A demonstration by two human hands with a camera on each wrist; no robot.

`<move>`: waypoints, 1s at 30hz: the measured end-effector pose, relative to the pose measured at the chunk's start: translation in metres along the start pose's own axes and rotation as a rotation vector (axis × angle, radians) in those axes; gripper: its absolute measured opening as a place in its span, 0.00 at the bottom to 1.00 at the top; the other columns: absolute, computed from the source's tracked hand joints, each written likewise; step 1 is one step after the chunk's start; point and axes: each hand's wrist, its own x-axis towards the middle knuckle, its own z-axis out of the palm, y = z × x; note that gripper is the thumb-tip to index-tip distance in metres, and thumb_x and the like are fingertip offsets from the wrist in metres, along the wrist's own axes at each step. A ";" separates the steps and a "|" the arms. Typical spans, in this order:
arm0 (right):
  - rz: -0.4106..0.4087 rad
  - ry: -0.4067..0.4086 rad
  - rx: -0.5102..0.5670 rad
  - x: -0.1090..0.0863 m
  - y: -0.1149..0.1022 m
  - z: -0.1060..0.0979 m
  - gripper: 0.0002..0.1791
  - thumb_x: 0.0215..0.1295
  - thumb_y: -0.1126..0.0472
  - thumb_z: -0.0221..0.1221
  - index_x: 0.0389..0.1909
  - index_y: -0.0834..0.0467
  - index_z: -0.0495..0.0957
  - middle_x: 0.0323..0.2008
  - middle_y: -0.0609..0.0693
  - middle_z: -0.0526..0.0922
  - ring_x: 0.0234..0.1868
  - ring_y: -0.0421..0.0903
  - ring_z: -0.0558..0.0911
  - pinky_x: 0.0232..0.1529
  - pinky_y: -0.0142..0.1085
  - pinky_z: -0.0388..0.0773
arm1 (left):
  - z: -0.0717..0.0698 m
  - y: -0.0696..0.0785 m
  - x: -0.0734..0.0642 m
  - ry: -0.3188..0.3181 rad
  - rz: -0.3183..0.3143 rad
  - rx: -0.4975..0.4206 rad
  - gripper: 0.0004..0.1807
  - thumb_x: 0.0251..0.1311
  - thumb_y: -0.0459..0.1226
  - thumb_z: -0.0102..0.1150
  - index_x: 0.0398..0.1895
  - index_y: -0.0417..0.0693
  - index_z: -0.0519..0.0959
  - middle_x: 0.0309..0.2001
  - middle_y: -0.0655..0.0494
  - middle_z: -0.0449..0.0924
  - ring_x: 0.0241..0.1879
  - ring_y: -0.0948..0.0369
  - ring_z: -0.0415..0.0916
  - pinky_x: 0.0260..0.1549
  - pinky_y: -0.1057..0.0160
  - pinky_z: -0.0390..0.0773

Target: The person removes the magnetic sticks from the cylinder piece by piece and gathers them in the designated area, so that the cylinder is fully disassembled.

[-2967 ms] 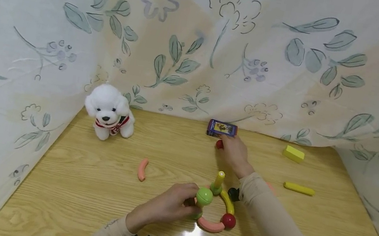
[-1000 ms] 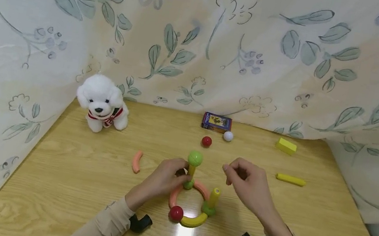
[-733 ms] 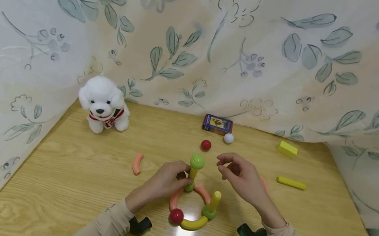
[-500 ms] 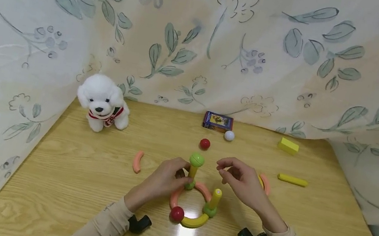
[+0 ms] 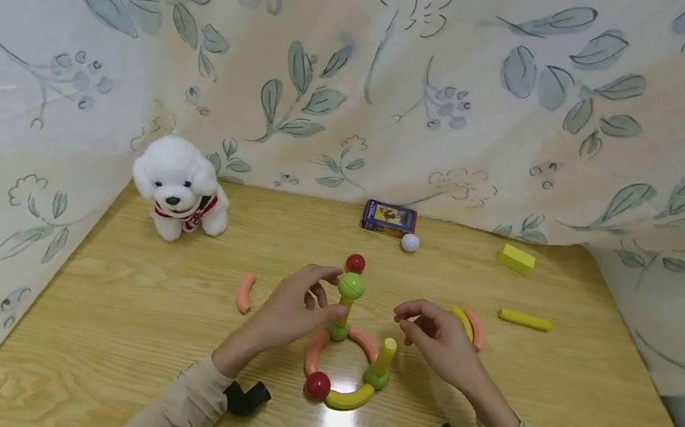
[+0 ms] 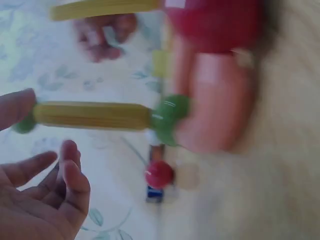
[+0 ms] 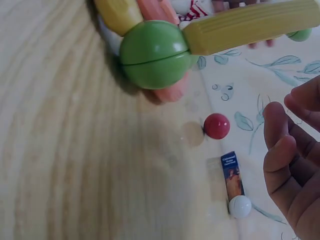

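Observation:
A ring of pink and yellow curved rods [image 5: 315, 353], joined by balls, lies on the table. From its far side rises a yellow rod [image 5: 345, 308] topped by a green ball [image 5: 351, 286]. My left hand [image 5: 293, 307] is spread around this rod; in the left wrist view its thumb overlaps the top ball and the fingers [image 6: 75, 185] stand apart from the rod. A second upright yellow rod [image 5: 385, 357] stands at the ring's right. Nearby, my right hand [image 5: 444, 340] hovers loosely curled and holds nothing. A loose red ball [image 5: 355, 262] sits behind the ring.
A white plush dog [image 5: 180, 186] sits at the back left. By the curtain lie a small box [image 5: 389, 217], a white ball [image 5: 410, 243] and a yellow block [image 5: 516, 259]. Loose rods include a pink one [image 5: 244, 293] on the left and a straight yellow one [image 5: 525, 320] on the right.
The right hand has come back from the box, and the ring has turned. My left fingers have loosened from the rod. Over the last half second the red ball has shifted left and slightly nearer.

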 end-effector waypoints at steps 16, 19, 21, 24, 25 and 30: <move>-0.010 0.014 0.002 -0.006 0.005 0.000 0.10 0.71 0.63 0.55 0.48 0.63 0.78 0.40 0.62 0.83 0.29 0.43 0.80 0.28 0.32 0.77 | -0.005 0.019 0.008 -0.157 -0.018 -0.311 0.19 0.67 0.34 0.57 0.60 0.43 0.73 0.37 0.41 0.82 0.30 0.62 0.80 0.37 0.46 0.82; -0.007 0.014 0.003 -0.007 0.005 -0.001 0.10 0.71 0.63 0.55 0.48 0.63 0.78 0.39 0.62 0.83 0.30 0.43 0.80 0.29 0.32 0.77 | -0.005 0.019 0.009 -0.155 -0.003 -0.289 0.18 0.68 0.34 0.56 0.59 0.44 0.73 0.35 0.43 0.81 0.30 0.61 0.81 0.37 0.44 0.82; -0.007 0.014 0.003 -0.007 0.005 -0.001 0.10 0.71 0.63 0.55 0.48 0.63 0.78 0.39 0.62 0.83 0.30 0.43 0.80 0.29 0.31 0.77 | -0.005 0.020 0.009 -0.154 0.005 -0.275 0.18 0.68 0.35 0.56 0.60 0.43 0.73 0.35 0.43 0.81 0.30 0.61 0.81 0.37 0.45 0.82; -0.002 0.018 -0.001 -0.007 0.006 -0.001 0.11 0.71 0.63 0.55 0.49 0.63 0.78 0.38 0.62 0.83 0.30 0.46 0.80 0.29 0.31 0.77 | -0.005 0.020 0.009 -0.149 0.024 -0.245 0.19 0.69 0.36 0.55 0.61 0.42 0.72 0.35 0.41 0.82 0.31 0.59 0.82 0.36 0.46 0.82; 0.000 0.018 -0.002 -0.007 0.006 -0.001 0.11 0.71 0.63 0.55 0.49 0.63 0.78 0.38 0.61 0.83 0.30 0.47 0.81 0.29 0.31 0.77 | -0.004 0.020 0.009 -0.148 0.030 -0.237 0.19 0.69 0.36 0.55 0.61 0.42 0.72 0.35 0.41 0.82 0.31 0.59 0.82 0.36 0.47 0.82; 0.013 0.020 0.000 -0.006 0.006 -0.002 0.11 0.71 0.63 0.55 0.50 0.63 0.78 0.38 0.62 0.83 0.32 0.51 0.81 0.30 0.35 0.79 | -0.005 0.021 0.009 -0.145 0.057 -0.194 0.18 0.69 0.37 0.54 0.60 0.42 0.72 0.33 0.41 0.83 0.31 0.58 0.83 0.36 0.49 0.83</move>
